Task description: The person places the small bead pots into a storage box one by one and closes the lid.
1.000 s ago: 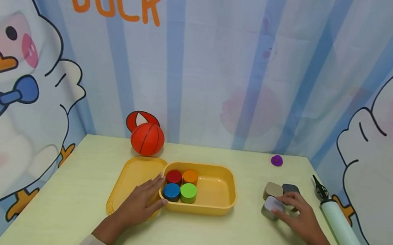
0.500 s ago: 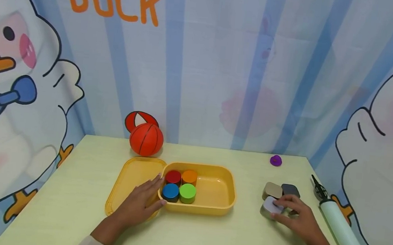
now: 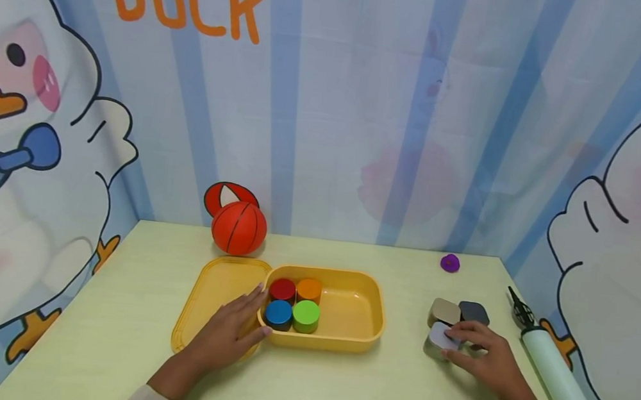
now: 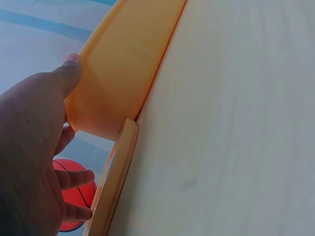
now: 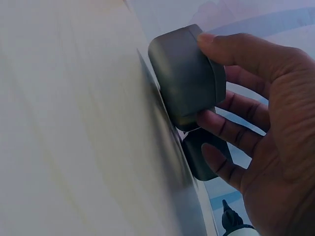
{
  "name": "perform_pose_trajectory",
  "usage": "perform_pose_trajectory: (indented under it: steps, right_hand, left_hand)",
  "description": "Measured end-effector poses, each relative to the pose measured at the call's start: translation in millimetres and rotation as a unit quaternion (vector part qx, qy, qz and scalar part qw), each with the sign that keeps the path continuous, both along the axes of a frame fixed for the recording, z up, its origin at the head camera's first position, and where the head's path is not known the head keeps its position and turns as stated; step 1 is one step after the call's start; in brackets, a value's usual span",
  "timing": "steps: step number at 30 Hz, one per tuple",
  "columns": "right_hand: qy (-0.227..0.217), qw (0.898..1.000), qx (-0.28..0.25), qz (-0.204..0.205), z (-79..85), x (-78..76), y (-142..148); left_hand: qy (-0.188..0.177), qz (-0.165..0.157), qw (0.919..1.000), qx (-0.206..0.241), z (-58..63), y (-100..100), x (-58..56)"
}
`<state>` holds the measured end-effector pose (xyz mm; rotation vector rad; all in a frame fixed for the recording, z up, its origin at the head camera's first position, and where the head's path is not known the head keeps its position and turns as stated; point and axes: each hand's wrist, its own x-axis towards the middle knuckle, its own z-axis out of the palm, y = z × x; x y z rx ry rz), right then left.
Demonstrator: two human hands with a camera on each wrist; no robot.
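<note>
My right hand [image 3: 488,354] is at a small light grey rounded-square lidded box [image 3: 439,340] on the table, with thumb and fingertips pinching its lid edge. In the right wrist view, the thumb meets the seam near the top of this box [image 5: 179,73]. A beige box [image 3: 445,311] and a dark grey box [image 3: 474,311] of similar shape stand right behind it. My left hand [image 3: 229,336] rests with fairly straight fingers against the left end of a yellow tray-like container [image 3: 350,343]. Its thumb touches the container's rim in the left wrist view.
Red [image 3: 283,288], orange [image 3: 309,288], blue [image 3: 279,312] and green [image 3: 306,313] round pots sit in the container's left half. A yellow lid [image 3: 220,280] lies under my left hand. A red ball [image 3: 239,227], purple hat-shaped piece [image 3: 450,263] and pale green tube [image 3: 558,377] stand around.
My right fingertips have shifted slightly on the light grey box's lid, moving a little toward its middle. The left hand and the container stay in place.
</note>
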<state>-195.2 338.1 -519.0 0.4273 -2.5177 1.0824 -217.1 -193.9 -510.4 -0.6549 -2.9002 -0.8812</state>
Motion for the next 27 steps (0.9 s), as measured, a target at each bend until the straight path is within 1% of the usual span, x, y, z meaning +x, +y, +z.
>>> perform_pose_trajectory:
  steps: [7, 12, 14, 18, 27]
  right_hand:
    - [0.027, 0.999, -0.021, 0.031, 4.8, 0.5, -6]
    - [0.046, 0.998, -0.023, 0.046, 15.1, -2.9, -13]
    - [0.054, 0.997, -0.022, 0.049, 21.1, -5.3, -16]
    - [0.057, 0.996, -0.028, 0.058, 32.8, -12.2, -23]
    - [0.092, 0.991, -0.005, 0.094, 51.7, -29.8, -46]
  left_hand:
    - [0.0, 0.0, 1.0, 0.0, -1.1, -2, 2.5]
    - [-0.001, 0.0, 1.0, -0.001, -1.2, -1, 2.6]
    - [-0.003, -0.001, 1.0, -0.002, -1.0, -1, 1.8]
    - [-0.004, -0.001, 1.0, -0.002, 0.8, 1, 1.6]
    - [-0.004, 0.0, 1.0, -0.001, 2.3, 0, 1.3]
